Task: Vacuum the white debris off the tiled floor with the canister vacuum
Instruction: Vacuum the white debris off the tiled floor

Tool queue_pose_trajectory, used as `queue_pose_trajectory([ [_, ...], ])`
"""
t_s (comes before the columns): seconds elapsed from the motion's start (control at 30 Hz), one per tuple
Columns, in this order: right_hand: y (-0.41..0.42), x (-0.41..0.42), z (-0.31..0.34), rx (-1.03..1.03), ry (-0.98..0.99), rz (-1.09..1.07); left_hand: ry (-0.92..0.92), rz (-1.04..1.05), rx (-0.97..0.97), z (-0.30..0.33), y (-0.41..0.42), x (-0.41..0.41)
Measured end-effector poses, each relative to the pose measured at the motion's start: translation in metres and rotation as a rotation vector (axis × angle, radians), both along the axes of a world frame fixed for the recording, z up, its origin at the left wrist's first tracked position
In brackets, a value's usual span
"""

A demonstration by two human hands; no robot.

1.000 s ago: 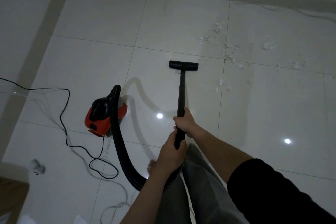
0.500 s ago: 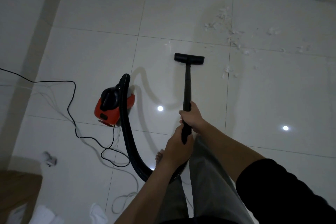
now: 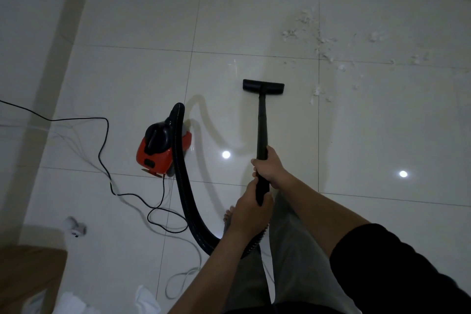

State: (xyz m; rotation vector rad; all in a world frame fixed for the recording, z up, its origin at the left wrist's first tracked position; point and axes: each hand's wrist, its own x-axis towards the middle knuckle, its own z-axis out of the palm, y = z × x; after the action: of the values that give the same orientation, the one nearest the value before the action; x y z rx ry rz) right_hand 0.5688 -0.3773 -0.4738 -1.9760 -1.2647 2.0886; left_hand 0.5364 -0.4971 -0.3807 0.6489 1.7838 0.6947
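A red and black canister vacuum [image 3: 163, 151] stands on the white tiled floor [image 3: 142, 79], left of centre. Its black ribbed hose [image 3: 187, 201] curves down and round to the black wand [image 3: 262, 132]. My right hand [image 3: 270, 167] grips the wand higher up, and my left hand [image 3: 251, 210] grips its lower end. The flat black floor nozzle [image 3: 263, 87] rests on the tile ahead of me. White debris [image 3: 323, 43] lies scattered to the upper right of the nozzle, a short gap away from it.
A black power cord [image 3: 107, 160] loops across the floor left of the canister. A wooden piece of furniture [image 3: 28, 278] sits at the lower left, with white cloth [image 3: 145, 301] nearby. A small white object [image 3: 75, 227] lies by the wall. My bare foot [image 3: 227, 216] shows behind my left hand.
The view has shifted, so canister and nozzle sit further right and lower in frame. The nozzle stays left of the debris. Both hands keep their grip on the wand.
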Motion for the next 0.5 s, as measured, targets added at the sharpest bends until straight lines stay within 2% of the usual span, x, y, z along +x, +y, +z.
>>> queue_pose_trajectory([
  [0.5,-0.046,0.010,0.006,-0.012,0.006,0.017,0.063,-0.046,-0.068,0.005,-0.044,0.012],
])
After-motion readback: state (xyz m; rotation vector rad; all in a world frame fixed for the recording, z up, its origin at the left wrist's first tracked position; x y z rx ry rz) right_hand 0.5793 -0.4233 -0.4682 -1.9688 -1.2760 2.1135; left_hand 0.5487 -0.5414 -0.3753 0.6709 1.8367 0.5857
